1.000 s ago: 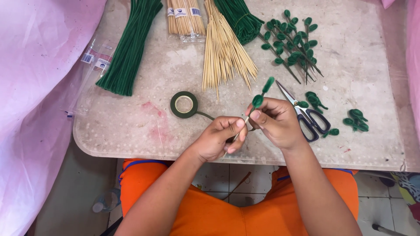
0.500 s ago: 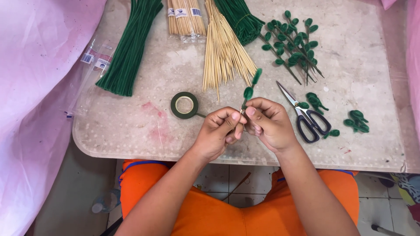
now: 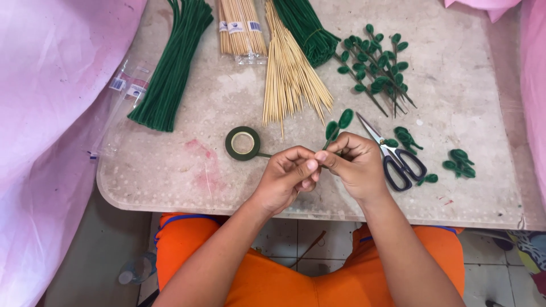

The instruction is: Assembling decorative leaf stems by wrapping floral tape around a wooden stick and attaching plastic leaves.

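Step in hand, by judgement: wrapping green tape round stem of leaf sprig (image 3: 336,126); sprig held over counter (image 3: 170,170) front edge, two green leaves poking up above fingers; left hand (image 3: 287,176) pinching stem low, thumb pressed to forefinger; right hand (image 3: 355,165) pinching same stem just above, fingertips touching left's; thin tape strand runs to tape roll (image 3: 243,142) lying near left; scissors (image 3: 395,156) just beside right hand; next move likely calls for steady twist with tape kept taut.
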